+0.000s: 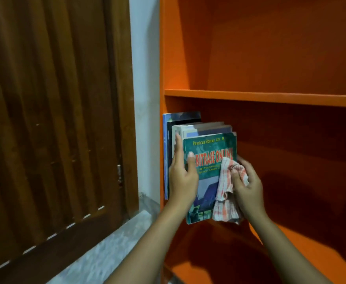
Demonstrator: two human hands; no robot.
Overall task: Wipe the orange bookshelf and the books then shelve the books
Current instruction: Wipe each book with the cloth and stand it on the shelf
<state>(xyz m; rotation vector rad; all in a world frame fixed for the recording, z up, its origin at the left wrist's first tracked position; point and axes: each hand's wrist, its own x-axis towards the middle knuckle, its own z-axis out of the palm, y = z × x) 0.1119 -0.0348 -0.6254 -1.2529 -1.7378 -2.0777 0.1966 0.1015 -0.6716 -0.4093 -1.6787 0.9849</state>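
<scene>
Reaching into the orange bookshelf (260,95), our left hand (183,178) grips the green book (209,146), our right hand (249,187) clutches the cloth (225,203).

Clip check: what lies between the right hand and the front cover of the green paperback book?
A crumpled red-and-white checked cloth, gripped by the right hand and hanging against the cover of the green paperback book; the head view shows it.

Carrier: orange bookshelf (260,98), open at the front.
Lower board (311,253): holds a short row of books (188,128), upright and packed against the left side panel.
Right end of row: green book (209,148), its cover facing right.
</scene>
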